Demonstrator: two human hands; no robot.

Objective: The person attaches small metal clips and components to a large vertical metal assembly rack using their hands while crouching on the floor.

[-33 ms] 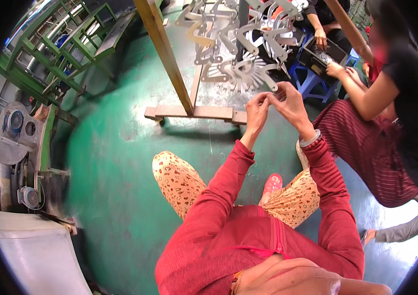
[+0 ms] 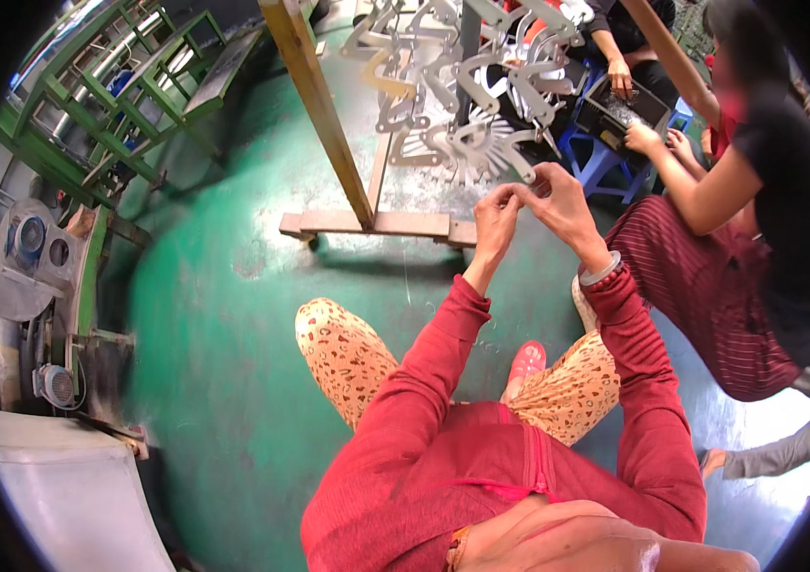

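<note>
My left hand (image 2: 495, 227) and my right hand (image 2: 562, 212) are raised in front of me with their fingertips together. Thumb and fingers are closed in a pinch on both; whatever lies between them is too small or hidden to make out. Just beyond my fingertips dangles the lower end of a flat grey metal bracket (image 2: 520, 165). It belongs to a cluster of bent, zigzag metal brackets (image 2: 481, 84) with round holes, hanging in chains. I cannot tell whether my fingers touch the bracket.
A wheeled rack with a tan post (image 2: 324, 105) and base beam (image 2: 381, 222) stands ahead. At right a crouching person (image 2: 786, 191) and another person's hand (image 2: 620, 78) work over a dark box (image 2: 648, 103) by a blue stool (image 2: 599, 164). Green frames (image 2: 128, 105) and machinery (image 2: 28, 257) line the left.
My hands keep almost the same place and pinch. The hanging brackets have shifted very slightly, and the crouching person at right has moved a little to the left.
</note>
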